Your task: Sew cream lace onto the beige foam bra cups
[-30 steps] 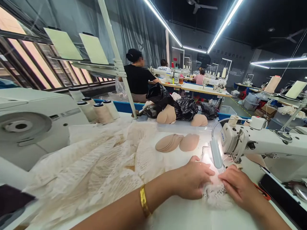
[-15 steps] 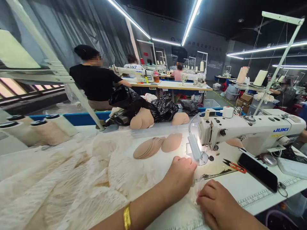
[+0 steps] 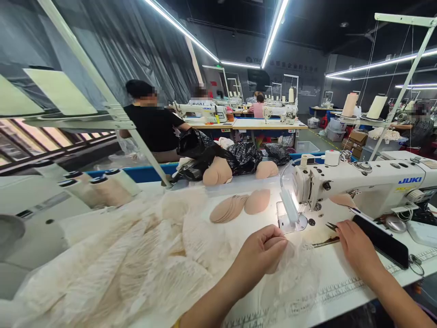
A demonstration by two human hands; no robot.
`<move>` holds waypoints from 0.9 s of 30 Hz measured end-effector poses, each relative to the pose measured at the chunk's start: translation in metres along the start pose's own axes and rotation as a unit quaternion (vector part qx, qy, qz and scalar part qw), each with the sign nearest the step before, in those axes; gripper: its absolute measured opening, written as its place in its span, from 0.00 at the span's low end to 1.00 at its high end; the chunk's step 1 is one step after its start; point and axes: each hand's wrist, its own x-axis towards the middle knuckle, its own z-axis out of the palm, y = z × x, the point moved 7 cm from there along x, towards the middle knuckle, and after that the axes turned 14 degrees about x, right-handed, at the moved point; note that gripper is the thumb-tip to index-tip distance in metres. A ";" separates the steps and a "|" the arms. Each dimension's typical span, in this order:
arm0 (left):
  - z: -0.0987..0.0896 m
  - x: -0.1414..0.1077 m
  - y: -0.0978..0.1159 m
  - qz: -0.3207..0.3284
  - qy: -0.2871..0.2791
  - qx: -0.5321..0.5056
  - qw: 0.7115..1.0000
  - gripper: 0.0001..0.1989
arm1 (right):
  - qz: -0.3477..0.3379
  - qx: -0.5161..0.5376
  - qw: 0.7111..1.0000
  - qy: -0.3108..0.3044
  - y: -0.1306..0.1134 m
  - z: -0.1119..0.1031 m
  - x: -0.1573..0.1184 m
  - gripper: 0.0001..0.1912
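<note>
Sheer cream lace fabric [image 3: 290, 273] hangs from my left hand [image 3: 264, 250], pinched between thumb and fingers just in front of the sewing machine's needle area. My right hand [image 3: 358, 250] is closed over a pair of thread snips [image 3: 331, 226] lying on the machine bed; only the dark blade tips show, and the handles are under my fingers. The white sewing machine [image 3: 368, 182] stands behind both hands, its small lamp [image 3: 289, 206] lit beside the needle. A large heap of cream lace [image 3: 136, 259] spreads to the left of my left arm.
Beige oval pads [image 3: 228, 208] lie fanned behind my left hand. A black phone [image 3: 380, 241], a keyring [image 3: 415, 264] and a printed ruler [image 3: 341, 289] are at the right. Thread cones [image 3: 112, 189] stand at left. Beyond black plastic bags [image 3: 244, 155], a co-worker [image 3: 153, 127] sits.
My right hand has left the lace and moved right onto the thread snips. My left hand has drawn the lace toward me, away from the needle. The view has turned slightly left.
</note>
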 end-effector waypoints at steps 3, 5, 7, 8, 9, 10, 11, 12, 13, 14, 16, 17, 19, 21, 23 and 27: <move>0.004 -0.001 -0.005 0.001 0.010 -0.015 1.000 0.12 | 0.054 0.137 0.989 -0.017 -0.047 0.013 -0.016 0.17; 0.007 -0.001 -0.010 0.006 0.015 -0.037 0.999 0.13 | 0.056 0.209 0.976 -0.039 -0.075 0.027 -0.020 0.15; 0.009 -0.002 -0.015 0.014 0.029 -0.060 0.998 0.15 | 0.058 0.250 0.966 -0.038 -0.088 0.042 -0.019 0.14; 0.009 -0.003 -0.017 0.019 0.040 -0.069 0.997 0.15 | 0.064 0.260 0.963 -0.036 -0.088 0.049 -0.017 0.13; 0.009 -0.003 -0.020 0.022 0.052 -0.076 0.996 0.16 | 0.073 0.265 0.961 -0.035 -0.086 0.054 -0.015 0.14; 0.009 -0.003 -0.023 0.022 0.059 -0.083 0.995 0.17 | 0.083 0.267 0.959 -0.035 -0.082 0.059 -0.012 0.16; 0.011 -0.003 -0.025 0.020 0.060 -0.090 0.994 0.17 | 0.092 0.268 0.958 -0.040 -0.077 0.062 -0.011 0.17; 0.012 -0.003 -0.027 0.015 0.057 -0.099 0.993 0.18 | 0.099 0.269 0.957 -0.047 -0.073 0.064 -0.009 0.17; 0.013 -0.003 -0.028 0.009 0.055 -0.108 0.993 0.18 | 0.101 0.271 0.956 -0.054 -0.070 0.064 -0.009 0.17; 0.013 -0.004 -0.028 0.004 0.055 -0.116 0.992 0.18 | 0.102 0.274 0.954 -0.061 -0.069 0.062 -0.009 0.15; 0.011 -0.006 -0.023 -0.001 0.064 -0.125 0.990 0.17 | 0.100 0.275 0.954 -0.069 -0.071 0.055 -0.010 0.11; 0.009 -0.007 -0.020 -0.001 0.069 -0.130 0.989 0.17 | 0.093 0.271 0.956 -0.065 -0.074 0.050 -0.011 0.12; 0.007 -0.010 -0.012 0.002 0.068 -0.140 0.988 0.16 | 0.053 0.250 0.966 -0.038 -0.085 0.039 -0.011 0.13; 0.007 -0.011 -0.009 0.008 0.066 -0.147 0.987 0.16 | -0.015 0.212 0.977 0.001 -0.099 0.029 -0.011 0.11; 0.007 -0.010 -0.009 0.021 0.074 -0.140 0.987 0.16 | -0.079 0.165 0.983 0.031 -0.112 0.024 -0.011 0.09; 0.006 -0.010 -0.013 0.052 0.101 -0.123 0.986 0.17 | -0.128 0.083 0.987 0.053 -0.120 0.027 -0.010 0.09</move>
